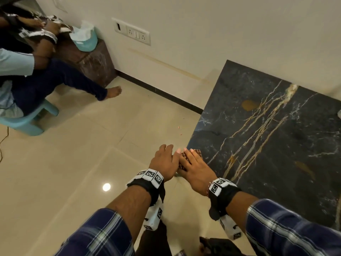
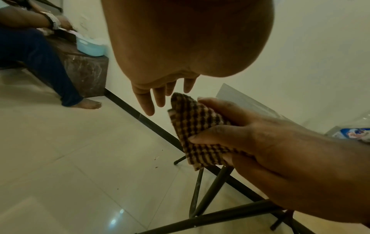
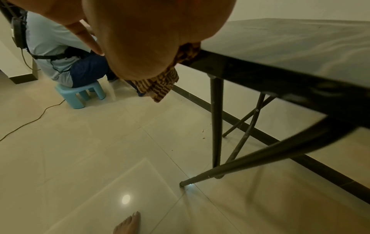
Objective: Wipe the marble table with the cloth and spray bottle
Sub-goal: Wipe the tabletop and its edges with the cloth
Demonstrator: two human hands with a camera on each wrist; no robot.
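1. Head view: pale glossy tiled floor (image 1: 73, 163) spreads out from the near-left corner of the table; small crumbs lie on it beside the table's left edge.
2. Dark marble table top with gold and white veins (image 1: 273, 137), on black metal folding legs (image 3: 217, 126). Far edge meets the cream wall (image 1: 203, 34).
3. Second person (image 1: 27, 71) seated on a light blue plastic stool (image 3: 80, 96), well left of the table, working at a brown block (image 1: 92, 60) that carries a pale blue tub (image 1: 84, 37).
4. Right hand (image 1: 195, 169) at the table's near-left corner, thumb and fingers curled round the folded brown-and-cream checked cloth (image 2: 196, 131). Cloth sits at the table edge and hangs partly off it.
5. Left hand (image 1: 164, 159) just left of the corner, over the floor, fingers straight and relaxed, holding nothing; fingertips (image 2: 148, 109) just beside the cloth, contact cannot be told.
6. Spray bottle: not identifiable in any view.
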